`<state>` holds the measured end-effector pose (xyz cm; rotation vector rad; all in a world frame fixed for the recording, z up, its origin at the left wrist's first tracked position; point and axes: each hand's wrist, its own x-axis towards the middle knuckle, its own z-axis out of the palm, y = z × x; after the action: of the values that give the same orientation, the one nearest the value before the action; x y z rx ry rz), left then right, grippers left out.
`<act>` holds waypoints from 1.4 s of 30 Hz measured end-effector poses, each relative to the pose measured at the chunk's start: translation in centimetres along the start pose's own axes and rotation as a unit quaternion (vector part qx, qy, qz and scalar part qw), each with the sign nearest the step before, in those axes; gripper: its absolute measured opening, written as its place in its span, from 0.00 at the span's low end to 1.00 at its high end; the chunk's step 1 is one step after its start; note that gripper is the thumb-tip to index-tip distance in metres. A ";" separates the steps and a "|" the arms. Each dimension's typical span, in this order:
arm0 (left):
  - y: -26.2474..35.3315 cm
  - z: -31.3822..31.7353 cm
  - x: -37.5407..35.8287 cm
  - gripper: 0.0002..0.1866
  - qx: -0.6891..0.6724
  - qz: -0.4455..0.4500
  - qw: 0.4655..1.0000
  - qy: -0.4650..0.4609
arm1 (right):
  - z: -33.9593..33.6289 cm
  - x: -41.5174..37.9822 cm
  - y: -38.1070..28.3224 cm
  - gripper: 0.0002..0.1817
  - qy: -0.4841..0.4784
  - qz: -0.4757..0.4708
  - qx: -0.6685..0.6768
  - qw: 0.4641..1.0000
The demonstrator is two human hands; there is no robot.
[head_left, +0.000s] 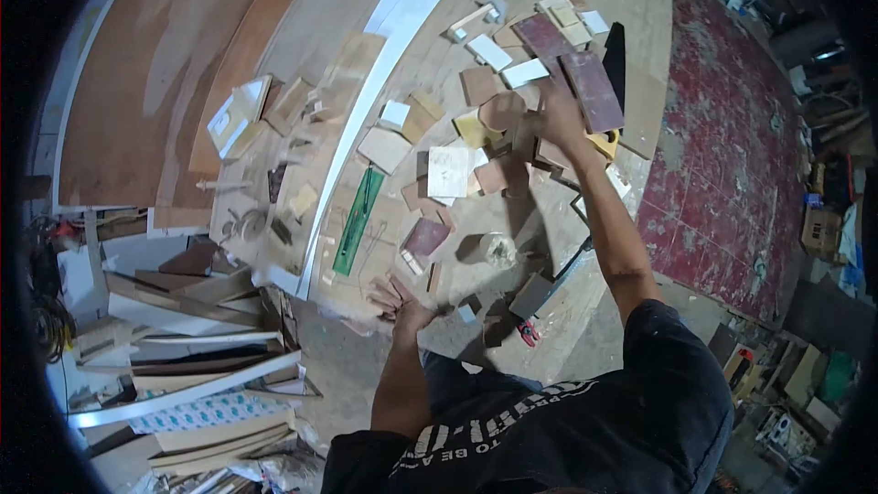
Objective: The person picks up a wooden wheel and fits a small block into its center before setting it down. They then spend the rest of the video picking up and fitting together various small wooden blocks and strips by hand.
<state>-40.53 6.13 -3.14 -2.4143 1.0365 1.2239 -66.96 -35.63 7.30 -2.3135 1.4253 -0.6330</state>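
My left hand (397,300) rests at the near edge of the wooden worktable (384,247), fingers spread and holding nothing. Close by lie a dark reddish wood block (426,238) and a green ruler (357,224) with a dark pen-like stick on it. My right hand (554,117) reaches across to the scattered wood offcuts. Its fingers are smeared and partly hidden, next to a blurred brown wood piece (503,112); whether they grip it does not show. Beside this hand are a long maroon board (592,91) and a handsaw with a black blade (615,64) and yellow handle.
A pale roll (497,250) stands on the table near red-handled pliers (528,333). White strips (352,142) run across the tabletop. Large brown plywood sheets (137,82) lie at the left, above stacked offcuts (192,348). A worn red panel (704,155) is at the right.
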 end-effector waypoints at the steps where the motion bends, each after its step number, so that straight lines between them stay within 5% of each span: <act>1: 1.7 -2.1 -1.8 0.84 -0.002 -0.006 1.000 -0.003 | 0.1 -0.8 -3.4 0.34 -0.129 -0.086 0.060 0.986; 4: 5.0 -6.5 -5.4 0.84 -0.009 -0.001 0.999 -0.053 | 3.2 -4.1 -12.3 0.50 -0.296 -0.166 -0.036 0.940; 5: 4.9 -6.8 -5.4 0.85 -0.054 0.013 0.996 -0.074 | 4.7 -5.1 -13.1 0.53 -0.283 -0.212 -0.065 0.933; 10: 3.4 -5.2 -4.3 0.86 -0.071 0.005 0.992 -0.104 | 5.4 -3.7 -12.4 0.52 -0.262 -0.157 -0.070 0.950; 12: 2.8 -3.6 -3.1 0.87 -0.049 -0.044 0.998 0.002 | 4.0 -1.3 -9.7 0.53 -0.250 -0.072 -0.055 0.964; 14: 1.8 -2.0 -1.1 0.88 -0.048 -0.057 0.997 0.011 | 5.2 0.4 -4.8 0.52 -0.125 -0.035 -0.112 0.985; 17: 1.9 -2.2 -1.1 0.88 -0.031 -0.076 0.996 0.015 | 3.6 1.6 -1.5 0.49 -0.098 -0.003 -0.082 0.992; 19: 2.4 -2.9 -1.9 0.88 -0.001 -0.082 0.997 0.003 | 1.7 1.5 -2.0 0.38 0.070 -0.049 -0.236 0.968; 20: 2.3 -2.7 -1.7 0.88 -0.002 -0.082 0.997 0.001 | 1.1 1.5 -2.6 0.38 0.069 -0.050 -0.238 0.968; 22: 1.8 -1.8 -0.9 0.88 -0.033 -0.081 0.996 0.014 | 0.2 -0.2 -4.3 0.21 -0.060 0.150 -0.104 0.981; 23: 2.0 -2.3 -1.3 0.88 -0.034 -0.081 0.996 0.011 | -0.2 -2.5 -6.2 0.12 -0.060 0.126 -0.117 0.983; 26: 3.0 -4.0 -2.9 0.90 -0.042 -0.065 0.997 -0.020 | 1.7 -10.0 -7.7 0.28 -0.166 0.218 -0.100 0.956; 27: 3.0 -4.1 -3.0 0.90 -0.038 -0.059 0.997 -0.015 | 2.9 -12.0 -8.0 0.37 -0.134 0.248 -0.091 0.955; 30: 3.0 -4.0 -2.9 0.90 -0.034 -0.051 0.998 -0.012 | 6.4 -14.9 -7.1 0.37 -0.009 0.203 -0.059 0.977; 34: 3.2 -4.4 -3.3 0.89 -0.043 -0.053 0.997 -0.020 | 5.6 -15.7 -6.5 0.32 0.025 0.240 0.045 0.969; 36: 3.1 -4.4 -3.1 0.89 -0.036 -0.050 0.998 -0.020 | 4.3 -16.9 -5.9 0.28 0.031 0.299 0.245 0.922; 38: 3.1 -4.2 -3.0 0.89 -0.030 -0.044 0.998 -0.022 | 1.3 -18.6 -7.7 0.23 0.040 0.380 0.467 0.797; 42: 2.5 -3.6 -2.7 0.90 -0.026 -0.038 0.999 -0.016 | -2.9 -22.3 -10.0 0.13 0.117 0.423 0.584 0.683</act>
<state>-41.14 3.87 1.43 -2.4409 0.9059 1.2756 -69.86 -11.40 10.61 -0.4952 1.3237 -1.0710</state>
